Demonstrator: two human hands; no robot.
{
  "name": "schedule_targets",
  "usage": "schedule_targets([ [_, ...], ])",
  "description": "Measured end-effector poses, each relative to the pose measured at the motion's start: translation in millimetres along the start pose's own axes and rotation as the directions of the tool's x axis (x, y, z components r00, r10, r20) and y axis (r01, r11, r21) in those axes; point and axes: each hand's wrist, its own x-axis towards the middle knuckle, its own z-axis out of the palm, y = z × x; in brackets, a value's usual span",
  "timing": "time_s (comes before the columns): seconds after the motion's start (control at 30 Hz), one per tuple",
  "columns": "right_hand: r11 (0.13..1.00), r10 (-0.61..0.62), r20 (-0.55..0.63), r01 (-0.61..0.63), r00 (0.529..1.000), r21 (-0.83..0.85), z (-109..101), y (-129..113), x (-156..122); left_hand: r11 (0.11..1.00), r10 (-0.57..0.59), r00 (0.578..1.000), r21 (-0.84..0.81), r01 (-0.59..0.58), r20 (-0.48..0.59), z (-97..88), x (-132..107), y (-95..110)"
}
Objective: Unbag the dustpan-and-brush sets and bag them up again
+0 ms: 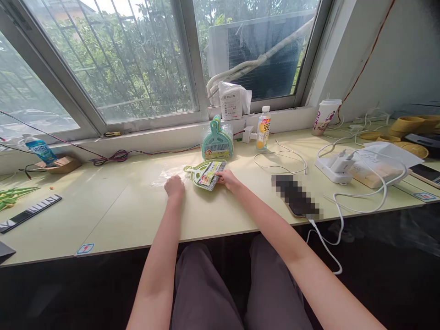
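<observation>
A light green mini dustpan-and-brush set (205,174) with a printed label lies flat on the pale table (120,211). My right hand (227,178) grips its right edge, fingers closed on it. My left hand (174,187) is curled, pinching a clear plastic bag (165,176) that lies just left of the set. A stack of teal dustpan sets (217,142) in clear wrap leans upright against the window ledge behind.
A yellow drink bottle (263,128), a white packet (231,101) and a cup (324,117) stand along the sill. A phone (296,197), a white charger block (336,166) with cables, yellow bowls (409,124) sit right. A blue bottle (40,149) and green items (12,195) lie left.
</observation>
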Motion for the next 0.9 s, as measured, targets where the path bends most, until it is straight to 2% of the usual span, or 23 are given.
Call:
schedule_targets([
  [0.07,1.0,0.018,-0.004,-0.018,1.0,0.006,-1,1,1,0.999,-0.039,0.999,-0.022,0.038,-0.015,-2.8,1,-2],
  [0.13,1.0,0.027,-0.009,-0.027,1.0,0.015,-2,2,2,0.991,-0.063,0.993,-0.122,0.051,-0.101,-5.2,2,-3],
  [0.23,1.0,0.014,-0.01,-0.014,1.0,0.024,-2,2,3,0.964,-0.072,0.972,-0.265,0.01,-0.225,-7.9,2,-1],
  [0.37,1.0,-0.023,0.043,0.023,0.999,0.014,1,0,-3,0.947,0.047,0.98,-0.304,-0.106,-0.195,-9.4,-4,10],
  [0.47,0.998,-0.055,0.07,0.054,0.996,0.017,4,-4,-8,0.866,0.151,0.969,-0.447,-0.226,-0.197,-8.9,-9,19],
  [0.57,0.997,-0.08,0.046,0.079,0.996,0.021,5,-7,-12,0.735,0.174,0.948,-0.606,-0.305,-0.267,-8.2,-10,23],
  [0.63,0.996,-0.09,0.041,0.089,0.995,0.019,5,-7,-13,0.682,0.188,0.939,-0.65,-0.337,-0.29,-8.2,-10,24],
  [0.8,0.989,-0.139,0.075,0.134,0.988,0.067,6,-4,-11,0.699,0.317,0.919,-0.597,-0.393,-0.235,-13.2,-19,35],
  [0.83,0.985,-0.16,0.082,0.153,0.984,0.085,6,-4,-10,0.713,0.303,0.916,-0.575,-0.402,-0.265,-15.5,-22,39],
  [0.9,0.973,-0.206,0.092,0.194,0.974,0.121,7,-2,-8,0.757,0.154,0.908,-0.544,-0.363,-0.39,-20.3,-27,44],
])
